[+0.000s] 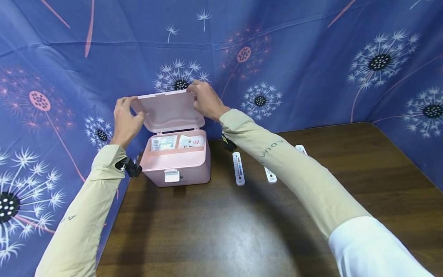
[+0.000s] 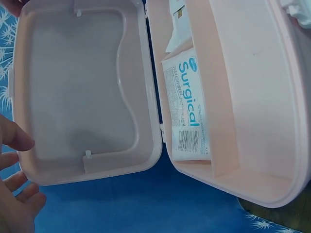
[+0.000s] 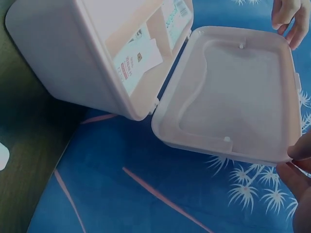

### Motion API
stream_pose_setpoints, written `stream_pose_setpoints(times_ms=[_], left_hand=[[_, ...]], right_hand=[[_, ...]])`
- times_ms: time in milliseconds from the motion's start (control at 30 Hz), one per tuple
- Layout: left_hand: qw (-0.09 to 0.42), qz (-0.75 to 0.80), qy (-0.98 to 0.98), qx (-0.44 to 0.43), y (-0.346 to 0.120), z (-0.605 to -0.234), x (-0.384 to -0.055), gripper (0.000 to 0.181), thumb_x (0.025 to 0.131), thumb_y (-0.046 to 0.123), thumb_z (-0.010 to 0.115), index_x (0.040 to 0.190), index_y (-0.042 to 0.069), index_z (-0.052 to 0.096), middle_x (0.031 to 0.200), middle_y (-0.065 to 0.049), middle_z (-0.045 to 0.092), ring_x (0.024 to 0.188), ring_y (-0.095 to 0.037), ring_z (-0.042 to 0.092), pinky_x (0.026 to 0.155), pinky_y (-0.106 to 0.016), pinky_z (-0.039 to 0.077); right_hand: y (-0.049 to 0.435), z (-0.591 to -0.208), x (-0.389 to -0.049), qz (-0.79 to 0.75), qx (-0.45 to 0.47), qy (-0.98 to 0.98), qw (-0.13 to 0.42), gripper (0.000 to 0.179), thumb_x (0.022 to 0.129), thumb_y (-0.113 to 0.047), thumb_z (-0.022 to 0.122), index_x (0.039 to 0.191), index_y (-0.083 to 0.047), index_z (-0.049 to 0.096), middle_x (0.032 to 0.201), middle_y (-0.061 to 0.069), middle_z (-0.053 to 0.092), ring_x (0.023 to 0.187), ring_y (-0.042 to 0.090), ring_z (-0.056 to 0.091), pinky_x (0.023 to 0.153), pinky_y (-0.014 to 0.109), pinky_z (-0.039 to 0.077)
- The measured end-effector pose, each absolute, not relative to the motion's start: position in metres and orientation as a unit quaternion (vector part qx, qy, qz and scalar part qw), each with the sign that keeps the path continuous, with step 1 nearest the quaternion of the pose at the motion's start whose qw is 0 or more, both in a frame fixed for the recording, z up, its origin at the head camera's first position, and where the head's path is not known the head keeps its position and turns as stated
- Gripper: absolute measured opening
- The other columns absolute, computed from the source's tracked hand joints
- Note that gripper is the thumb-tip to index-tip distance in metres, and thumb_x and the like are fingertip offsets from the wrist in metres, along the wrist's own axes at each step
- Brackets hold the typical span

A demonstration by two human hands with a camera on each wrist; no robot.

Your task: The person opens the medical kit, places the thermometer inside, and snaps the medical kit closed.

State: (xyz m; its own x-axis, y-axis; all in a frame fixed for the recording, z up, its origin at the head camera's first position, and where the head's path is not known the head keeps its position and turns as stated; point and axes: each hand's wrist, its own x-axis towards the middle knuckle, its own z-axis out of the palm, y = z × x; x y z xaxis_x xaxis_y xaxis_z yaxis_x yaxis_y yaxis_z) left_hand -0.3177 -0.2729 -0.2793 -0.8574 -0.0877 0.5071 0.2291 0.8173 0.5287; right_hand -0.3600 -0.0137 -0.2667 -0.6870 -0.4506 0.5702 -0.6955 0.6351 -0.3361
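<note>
Left hand: grip pinches left corner of raised lid. Pink box on bench, Surgical packet beside another white packet in rear compartments. Right hand: grip pinches lid's right corner. Further right, white thermometer, then another partly behind right sleeve.

Beige lettered sleeves are worn with black wrist devices.
</note>
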Motion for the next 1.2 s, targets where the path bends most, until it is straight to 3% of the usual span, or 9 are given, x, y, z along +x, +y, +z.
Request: stream_pose_setpoints(times_ms=[133, 467, 667, 867, 1000, 1200], left_hand=[[0.257, -0.295, -0.92, -0.042, -0.274, -0.28, -0.316, 0.056, 0.082, 0.006, 0.058, 0.137, 0.001, 0.047, 0.139, -0.018, 0.041, 0.132, -0.031, 0.034, 0.113, -0.037, 0.023], [0.191, -0.287, -0.937, -0.046, -0.276, -0.287, -0.316, 0.064, 0.088, 0.011, 0.051, 0.148, 0.007, 0.029, 0.154, -0.018, 0.019, 0.141, -0.034, 0.015, 0.116, -0.043, 0.011], [0.189, -0.287, -0.938, -0.051, -0.277, -0.288, -0.314, 0.064, 0.088, 0.011, 0.052, 0.149, 0.009, 0.03, 0.154, -0.016, 0.022, 0.141, -0.033, 0.019, 0.116, -0.042, 0.013], [0.174, -0.295, -0.938, -0.045, -0.277, -0.288, -0.309, 0.062, 0.09, 0.017, 0.052, 0.148, 0.007, 0.031, 0.15, -0.019, 0.029, 0.138, -0.035, 0.023, 0.114, -0.045, 0.018], [0.182, -0.305, -0.934, -0.036, -0.276, -0.292, -0.303, 0.059, 0.088, 0.015, 0.055, 0.144, 0.004, 0.038, 0.142, -0.023, 0.04, 0.132, -0.038, 0.034, 0.11, -0.049, 0.027], [0.207, -0.34, -0.917, -0.028, -0.274, -0.301, -0.294, 0.051, 0.087, 0.014, 0.058, 0.137, 0.004, 0.047, 0.135, -0.018, 0.049, 0.124, -0.033, 0.044, 0.1, -0.048, 0.039]], right_hand=[[-0.014, -0.267, -0.359, 0.259, 0.326, -0.887, 0.199, 0.048, 0.074, 0.013, 0.048, 0.117, 0.002, 0.063, 0.116, 0.013, 0.06, 0.097, 0.022, 0.059, 0.081, 0.026, 0.05], [-0.01, -0.264, -0.358, 0.179, 0.335, -0.916, 0.131, 0.057, 0.076, 0.005, 0.053, 0.132, 0.004, 0.048, 0.133, 0.016, 0.049, 0.116, 0.029, 0.052, 0.096, 0.033, 0.046], [-0.009, -0.26, -0.36, 0.154, 0.345, -0.92, 0.1, 0.064, 0.078, 0.0, 0.053, 0.14, 0.004, 0.039, 0.146, 0.02, 0.035, 0.128, 0.034, 0.042, 0.104, 0.035, 0.039], [-0.003, -0.259, -0.358, 0.152, 0.339, -0.923, 0.099, 0.064, 0.079, -0.001, 0.053, 0.141, 0.003, 0.038, 0.147, 0.022, 0.034, 0.132, 0.034, 0.037, 0.106, 0.036, 0.036], [0.001, -0.26, -0.352, 0.168, 0.331, -0.923, 0.099, 0.064, 0.082, -0.004, 0.054, 0.144, -0.003, 0.037, 0.144, 0.022, 0.036, 0.127, 0.032, 0.041, 0.102, 0.037, 0.04], [0.01, -0.263, -0.343, 0.217, 0.339, -0.91, 0.1, 0.056, 0.091, -0.013, 0.054, 0.144, -0.005, 0.038, 0.13, 0.019, 0.046, 0.1, 0.025, 0.051, 0.082, 0.033, 0.047]])
